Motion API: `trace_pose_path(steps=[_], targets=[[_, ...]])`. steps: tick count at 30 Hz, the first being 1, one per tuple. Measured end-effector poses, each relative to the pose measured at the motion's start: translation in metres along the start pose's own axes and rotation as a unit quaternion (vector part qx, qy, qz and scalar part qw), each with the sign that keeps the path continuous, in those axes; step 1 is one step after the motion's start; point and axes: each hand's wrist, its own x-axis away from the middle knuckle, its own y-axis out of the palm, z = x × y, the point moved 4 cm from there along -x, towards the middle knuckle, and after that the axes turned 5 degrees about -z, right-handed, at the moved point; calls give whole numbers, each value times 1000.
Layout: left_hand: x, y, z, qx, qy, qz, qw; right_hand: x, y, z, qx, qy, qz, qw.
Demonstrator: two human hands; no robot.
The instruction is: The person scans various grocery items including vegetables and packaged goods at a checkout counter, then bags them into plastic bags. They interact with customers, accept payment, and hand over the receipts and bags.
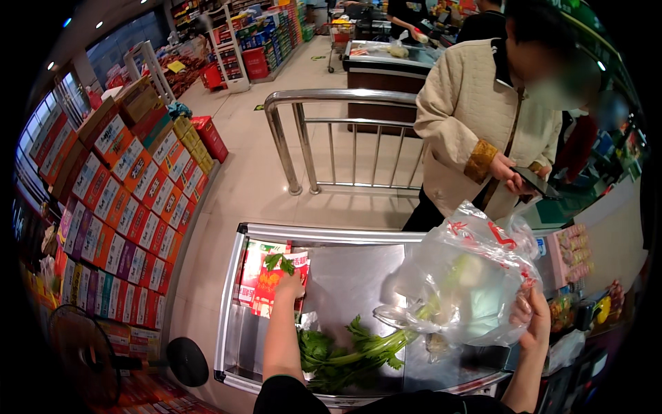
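Note:
My left hand (290, 285) reaches over the far left of the metal checkout counter (358, 262), its fingers closed at a small green celery leaf (278, 263). Beneath it lie red and white printed flyers (265, 284). Higher up at the right, my right hand (532, 316) grips the side of a clear plastic bag (476, 290) with red print. Pale vegetables show blurred through the plastic. A bunch of celery (345, 355) lies across the near part of the counter, leaves to the left; its stalks run to the right into or behind the bag.
Across the counter a person in a cream quilted jacket (469, 103) holds a phone (534, 181). A steel railing (345, 96) stands beyond the counter. Stacked cartons (131, 186) and a round black fan (83, 352) are at left; pink packages (571, 254) at right.

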Motion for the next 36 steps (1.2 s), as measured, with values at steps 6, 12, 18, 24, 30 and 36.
trace_pose_path(steps=[6,12,18,24,30,36], targets=[[45,-22,22,-72,41,174,981,10,-12,-2,0,-5,6,1000],[-17,6,-8,115,157,163,967,13,-6,-4,14,-3,3,1000],[25,-8,10,196,188,297,915,11,-2,-8,7,-4,-11,1000],[163,-40,42,649,371,248,616,-9,-8,-7,-29,15,-59,998],[339,-27,143,610,469,63,636,-28,-38,-1,-58,41,-104,992],[255,58,260,570,360,-317,667,6,-23,0,109,119,-127,979]])
